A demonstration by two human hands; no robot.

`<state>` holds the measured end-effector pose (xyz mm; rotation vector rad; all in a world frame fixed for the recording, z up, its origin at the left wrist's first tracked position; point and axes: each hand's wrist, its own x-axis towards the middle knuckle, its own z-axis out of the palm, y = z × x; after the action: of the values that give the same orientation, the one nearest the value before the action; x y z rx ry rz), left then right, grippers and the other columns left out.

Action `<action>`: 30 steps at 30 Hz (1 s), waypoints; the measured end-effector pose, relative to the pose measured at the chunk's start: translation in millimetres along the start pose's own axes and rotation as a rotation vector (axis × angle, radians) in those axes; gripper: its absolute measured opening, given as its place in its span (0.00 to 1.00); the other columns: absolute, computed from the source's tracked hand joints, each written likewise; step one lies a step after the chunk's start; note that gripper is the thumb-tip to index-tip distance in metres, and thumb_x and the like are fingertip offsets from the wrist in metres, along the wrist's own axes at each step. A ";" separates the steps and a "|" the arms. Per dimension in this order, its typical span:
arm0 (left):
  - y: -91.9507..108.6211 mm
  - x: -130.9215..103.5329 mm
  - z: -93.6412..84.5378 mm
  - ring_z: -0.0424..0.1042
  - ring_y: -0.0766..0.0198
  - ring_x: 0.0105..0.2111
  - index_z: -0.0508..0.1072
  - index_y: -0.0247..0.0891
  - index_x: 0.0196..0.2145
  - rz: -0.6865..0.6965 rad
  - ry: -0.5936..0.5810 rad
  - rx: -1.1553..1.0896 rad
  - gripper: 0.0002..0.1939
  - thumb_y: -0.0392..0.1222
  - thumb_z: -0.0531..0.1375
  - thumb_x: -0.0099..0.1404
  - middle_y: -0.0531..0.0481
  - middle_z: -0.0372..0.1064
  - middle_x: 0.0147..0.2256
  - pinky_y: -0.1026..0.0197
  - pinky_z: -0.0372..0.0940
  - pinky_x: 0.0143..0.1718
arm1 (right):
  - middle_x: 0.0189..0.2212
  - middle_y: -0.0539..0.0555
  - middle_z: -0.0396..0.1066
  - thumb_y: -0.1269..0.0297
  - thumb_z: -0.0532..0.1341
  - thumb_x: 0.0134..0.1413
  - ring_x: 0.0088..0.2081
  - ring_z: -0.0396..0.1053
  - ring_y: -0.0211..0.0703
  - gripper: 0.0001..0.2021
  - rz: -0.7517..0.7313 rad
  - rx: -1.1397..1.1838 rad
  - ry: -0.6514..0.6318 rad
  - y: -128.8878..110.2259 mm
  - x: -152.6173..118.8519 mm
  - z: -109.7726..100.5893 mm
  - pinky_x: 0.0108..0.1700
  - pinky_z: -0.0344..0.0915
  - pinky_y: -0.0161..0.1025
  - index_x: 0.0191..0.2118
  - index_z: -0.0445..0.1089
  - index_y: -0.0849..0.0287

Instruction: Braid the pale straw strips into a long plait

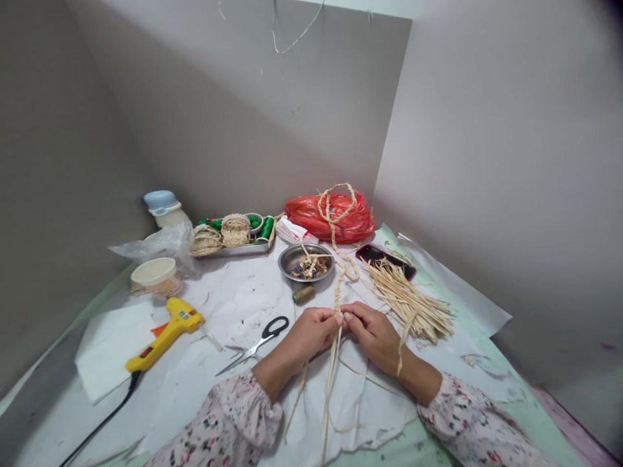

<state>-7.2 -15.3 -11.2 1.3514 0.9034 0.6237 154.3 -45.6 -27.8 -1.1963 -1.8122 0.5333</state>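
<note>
A pale straw braid (337, 288) runs from the red plastic bag down to my two hands, which meet at its lower end. My left hand (318, 327) pinches the braid from the left, thumb and fingers closed. From the right, my right hand (367, 329) pinches it too, its fingertips nearly touching the left thumb. Loose straw strands (329, 389) hang below my fingers toward the front edge. A bundle of cut straw (411, 301) lies right of my hands, beside a dark phone (387, 259).
Scissors (257, 344) and a yellow glue gun (165, 334) lie to the left. Behind my hands stands a metal bowl (306, 277) of scraps. A tray (233, 250) with twine and green thread, a white cup (154, 272) and a red bag (311, 217) are farther back.
</note>
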 end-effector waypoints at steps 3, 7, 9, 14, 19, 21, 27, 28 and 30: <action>-2.6 0.9 0.7 0.44 0.73 0.16 0.64 0.37 0.22 -0.012 0.018 0.038 0.15 0.50 0.58 0.57 0.60 0.48 0.15 0.64 0.38 0.19 | 0.31 0.52 0.73 0.66 0.54 0.59 0.32 0.70 0.40 0.10 0.048 0.033 -0.010 0.6 -0.3 1.1 0.35 0.65 0.36 0.39 0.73 0.58; -9.7 5.1 1.8 0.45 0.72 0.16 0.65 0.37 0.24 -0.028 0.047 0.018 0.13 0.49 0.57 0.57 0.60 0.49 0.14 0.64 0.39 0.19 | 0.28 0.50 0.74 0.67 0.56 0.57 0.30 0.69 0.39 0.07 0.124 0.089 0.012 0.8 0.0 3.0 0.34 0.64 0.35 0.35 0.72 0.58; -13.3 7.7 2.0 0.46 0.72 0.16 0.66 0.37 0.24 -0.033 0.072 0.023 0.12 0.49 0.57 0.57 0.60 0.49 0.14 0.64 0.40 0.19 | 0.27 0.50 0.74 0.66 0.56 0.57 0.29 0.69 0.38 0.07 0.157 0.109 0.027 -0.5 0.0 3.4 0.34 0.64 0.34 0.33 0.72 0.58; -14.9 9.7 0.6 0.45 0.72 0.16 0.66 0.37 0.24 -0.032 0.106 0.111 0.12 0.49 0.56 0.56 0.61 0.47 0.14 0.65 0.40 0.20 | 0.26 0.49 0.73 0.64 0.56 0.56 0.29 0.69 0.38 0.09 0.246 0.188 -0.034 -4.2 3.1 0.9 0.34 0.63 0.33 0.32 0.72 0.59; -8.2 6.8 -4.1 0.49 0.69 0.19 0.66 0.37 0.23 0.046 0.178 0.248 0.12 0.47 0.53 0.56 0.59 0.50 0.16 0.65 0.45 0.23 | 0.25 0.49 0.73 0.64 0.56 0.54 0.28 0.67 0.38 0.09 0.254 0.173 -0.138 -7.4 18.7 -1.8 0.34 0.61 0.34 0.28 0.72 0.58; -6.3 6.5 -6.4 0.53 0.68 0.21 0.66 0.37 0.22 0.093 0.197 0.313 0.12 0.47 0.52 0.57 0.57 0.54 0.18 0.64 0.48 0.25 | 0.23 0.48 0.71 0.65 0.56 0.52 0.26 0.65 0.37 0.09 0.273 0.133 -0.162 -8.2 25.0 -1.0 0.31 0.60 0.33 0.27 0.71 0.58; -5.3 4.7 -6.4 0.59 0.65 0.26 0.65 0.37 0.23 0.162 0.259 0.551 0.14 0.45 0.48 0.61 0.54 0.61 0.22 0.64 0.51 0.28 | 0.24 0.50 0.70 0.65 0.55 0.51 0.27 0.65 0.38 0.07 0.236 -0.024 -0.076 -0.9 25.5 8.9 0.32 0.58 0.34 0.28 0.69 0.59; -5.0 4.1 -5.3 0.60 0.64 0.26 0.65 0.38 0.24 0.172 0.263 0.574 0.14 0.44 0.48 0.62 0.54 0.62 0.23 0.64 0.51 0.28 | 0.24 0.50 0.70 0.65 0.55 0.50 0.27 0.64 0.39 0.06 0.220 -0.044 -0.059 0.6 24.2 10.2 0.32 0.58 0.35 0.28 0.68 0.59; -4.1 2.8 -3.2 0.61 0.64 0.27 0.65 0.38 0.24 0.182 0.264 0.596 0.13 0.43 0.48 0.63 0.54 0.63 0.24 0.64 0.51 0.28 | 0.24 0.50 0.69 0.65 0.55 0.50 0.27 0.64 0.39 0.06 0.209 -0.061 -0.035 2.3 22.0 11.4 0.32 0.57 0.35 0.28 0.67 0.59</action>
<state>-8.8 -11.8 -15.7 1.9300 1.2502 0.7138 142.5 -23.8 -26.0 -1.4357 -1.7534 0.6242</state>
